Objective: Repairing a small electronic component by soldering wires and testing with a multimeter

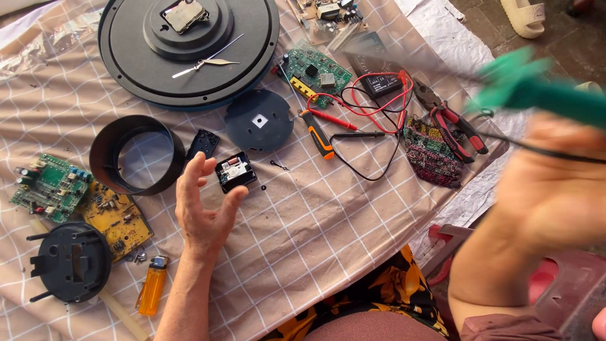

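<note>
Two hands: our left hand (203, 205) open beside the small black clock movement (235, 172) on the checked cloth (303, 227), our right hand (555, 189) gripping a blurred green-handled tool (536, 88) clear of the parts.

A big black round clock back (132, 57) lies upper left; an orange lighter (151, 285) lower left; red pliers (451, 117) right of centre.

A checked cloth (328, 221) is spread over the surface; a clock back (126, 57), circuit boards (47, 186), pliers (451, 117) and a lighter (153, 285) are laid on it.
</note>
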